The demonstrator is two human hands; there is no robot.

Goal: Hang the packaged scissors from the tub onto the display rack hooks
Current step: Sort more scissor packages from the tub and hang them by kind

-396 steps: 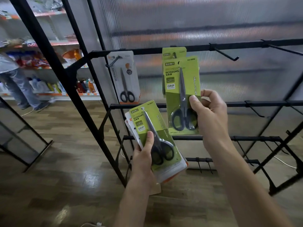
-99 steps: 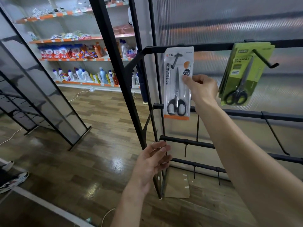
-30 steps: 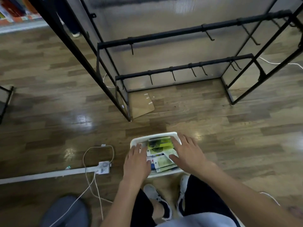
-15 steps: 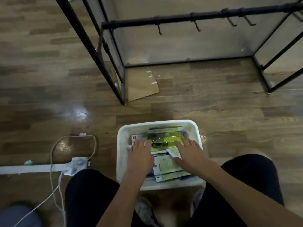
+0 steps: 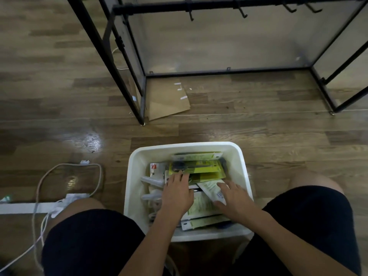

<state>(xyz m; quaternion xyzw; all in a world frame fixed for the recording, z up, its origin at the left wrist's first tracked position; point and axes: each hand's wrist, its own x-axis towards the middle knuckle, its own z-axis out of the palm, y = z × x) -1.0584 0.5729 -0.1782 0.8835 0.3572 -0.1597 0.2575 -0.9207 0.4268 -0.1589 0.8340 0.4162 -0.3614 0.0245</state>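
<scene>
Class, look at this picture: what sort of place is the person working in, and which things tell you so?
Probably a shop floor being stocked. A black display rack with bare hooks stands on wood-look flooring, and both hands reach into a white tub of carded, packaged scissors.

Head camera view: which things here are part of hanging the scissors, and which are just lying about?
Part of the job:
white tub
green scissors packs
rack hooks
left hand
right hand

Just lying about:
cardboard sheet
white cable
white power strip
</scene>
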